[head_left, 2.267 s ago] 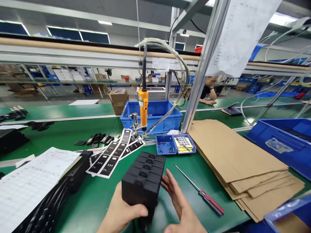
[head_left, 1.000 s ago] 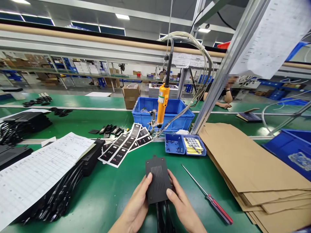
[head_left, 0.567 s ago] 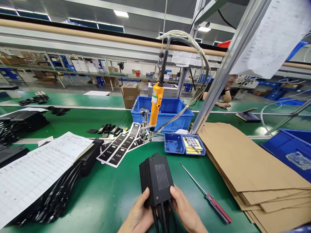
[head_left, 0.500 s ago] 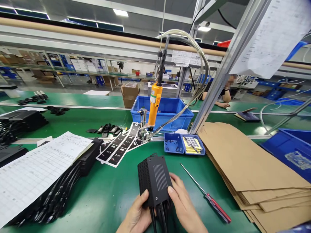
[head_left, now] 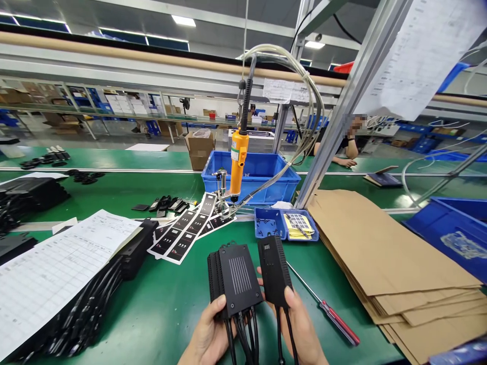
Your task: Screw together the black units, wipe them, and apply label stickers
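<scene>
Black plastic fills both hands: on the near side of the small blue plastic tray with two compartments (head_left: 262,234), the left hand (head_left: 209,327) grips a stack of black, slotted rectangular boxes (head_left: 236,284), while the right hand (head_left: 300,324) holds a slim black box with a small display window (head_left: 274,274), its upper end overlapping the tray's near edge from this viewpoint. Half a second ago both hands were closed round one stack; now the slim box stands just apart, with right fingertips showing in the gap and black cables (head_left: 230,337) hanging toward the wearer from both loads. That suggests the boxes are loose units being handled singly, this one's display face turned into view. Nearer than the tray, beside the right hand, the long red-handled screwdriver (head_left: 322,304) lies untouched on the green tabletop (head_left: 175,309). Left of the tray are black-and-white printed label strips (head_left: 190,229); right of it, flat brown cardboard sheets (head_left: 369,243).
</scene>
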Demonstrator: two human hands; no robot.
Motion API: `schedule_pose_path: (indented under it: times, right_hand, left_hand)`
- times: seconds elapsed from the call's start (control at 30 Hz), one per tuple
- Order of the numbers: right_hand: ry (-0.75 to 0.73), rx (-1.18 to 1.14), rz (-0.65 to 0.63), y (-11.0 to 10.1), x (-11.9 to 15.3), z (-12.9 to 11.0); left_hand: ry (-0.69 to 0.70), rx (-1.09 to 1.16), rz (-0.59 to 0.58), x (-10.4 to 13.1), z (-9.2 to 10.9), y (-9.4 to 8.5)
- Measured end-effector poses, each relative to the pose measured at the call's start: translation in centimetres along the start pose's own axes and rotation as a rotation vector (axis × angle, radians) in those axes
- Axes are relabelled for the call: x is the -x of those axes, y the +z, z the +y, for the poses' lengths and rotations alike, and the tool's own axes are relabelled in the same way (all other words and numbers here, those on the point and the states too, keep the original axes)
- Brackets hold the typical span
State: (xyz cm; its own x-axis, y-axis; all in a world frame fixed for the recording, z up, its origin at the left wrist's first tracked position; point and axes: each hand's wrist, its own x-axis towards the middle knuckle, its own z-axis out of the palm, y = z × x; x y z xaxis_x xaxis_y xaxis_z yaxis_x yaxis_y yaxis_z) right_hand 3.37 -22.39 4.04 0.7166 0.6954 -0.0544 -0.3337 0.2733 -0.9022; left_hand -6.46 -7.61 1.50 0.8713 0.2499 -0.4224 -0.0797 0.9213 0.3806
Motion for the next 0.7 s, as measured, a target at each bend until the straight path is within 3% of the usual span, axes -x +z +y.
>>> schedule_pose_path:
  times: [0.2, 0.3, 0.37, 0.5, 0.57, 0.7]
  right_hand:
    - [-0.143, 0.536, 0.064, 1.5, 0.3, 1.1]
    - [-0.138, 0.671, 0.064, 2.1, -0.1, 1.7]
    - [-0.128, 0.616, 0.071, 2.0, -0.3, 1.7]
    - [-0.102, 0.185, 0.029, 0.9, -0.1, 1.5]
    - [-0.089, 0.08, 0.045, 0.5, 0.0, 1.6]
    - [-0.191, 0.333, 0.073, 1.4, -0.1, 2.1]
  left_hand:
    - [0.09, -0.106, 0.103, 0.0, -1.2, 0.1]
    - [0.105, -0.14, 0.139, 0.0, -1.5, 0.3]
    - [0.097, -0.133, 0.132, 0.0, -1.3, 0.3]
    - [0.007, -0.084, 0.138, 0.1, -0.5, 0.0]
    - [0.002, -0.093, 0.167, 0.3, -0.4, 0.1]
    - [0.11, -0.175, 0.159, 0.7, -1.1, 1.3]
